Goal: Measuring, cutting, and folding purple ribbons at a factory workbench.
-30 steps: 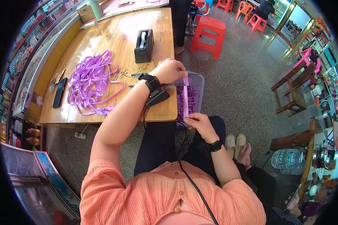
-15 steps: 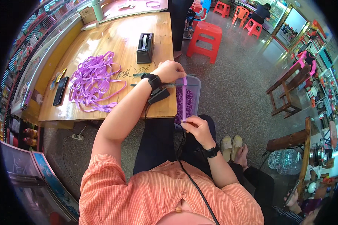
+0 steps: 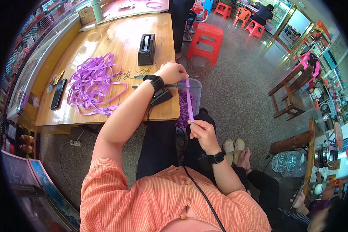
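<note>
A short purple ribbon (image 3: 189, 102) is stretched between my hands, past the table's right edge. My left hand (image 3: 173, 73) pinches its far end, beside thin dark rods (image 3: 178, 86) that jut over that edge. The near end is pinched between the thumb and fingers of my right hand (image 3: 203, 134), above my lap. Beneath the ribbon stands a translucent plastic bin (image 3: 198, 96) with many purple ribbon pieces (image 3: 184, 112) in it. A loose heap of purple ribbon (image 3: 91, 83) lies on the table, left of my left forearm.
On the wooden table (image 3: 116, 36) are a black tape dispenser (image 3: 146, 52), a dark phone-like slab (image 3: 58, 94) and a black device (image 3: 161, 98) by my left wrist. A red stool (image 3: 205, 42) and a wooden chair (image 3: 294, 92) stand to the right. Another person's feet (image 3: 243, 158) are near my right arm.
The view has shifted slightly, so the table and room sit a little further left. My right hand has moved slightly right, tilting the ribbon. Both hands keep their pinch.
</note>
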